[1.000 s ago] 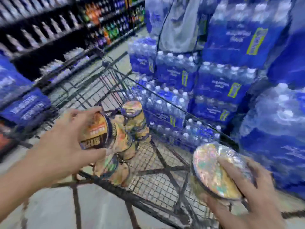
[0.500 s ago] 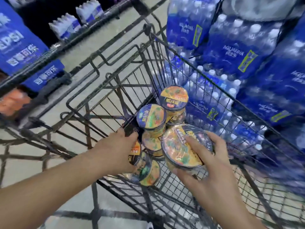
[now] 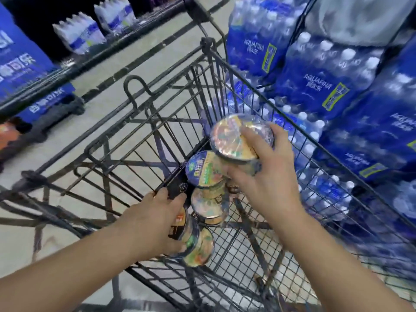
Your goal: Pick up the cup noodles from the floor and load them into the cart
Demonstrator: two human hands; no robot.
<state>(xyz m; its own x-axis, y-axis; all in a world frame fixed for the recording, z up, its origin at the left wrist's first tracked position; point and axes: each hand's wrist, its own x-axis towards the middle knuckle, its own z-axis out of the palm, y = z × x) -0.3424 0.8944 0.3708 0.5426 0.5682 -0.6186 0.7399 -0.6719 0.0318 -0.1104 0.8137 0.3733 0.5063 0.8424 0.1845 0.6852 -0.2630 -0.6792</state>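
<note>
right hand (image 3: 267, 176) grips cup noodles (image 3: 242, 138), lid tilted toward camera, over cart (image 3: 292, 104) | left hand (image 3: 157, 219) grips another cup (image 3: 183, 230) inside (on its side) | water packs (image 3: 319, 86) read AQUAFINA

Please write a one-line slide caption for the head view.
Both hands load cup noodles into the cart: left hand grips one cup, right hand another.

The single head view looks steeply down and forward, close above the wire cart (image 3: 211, 70).
</note>
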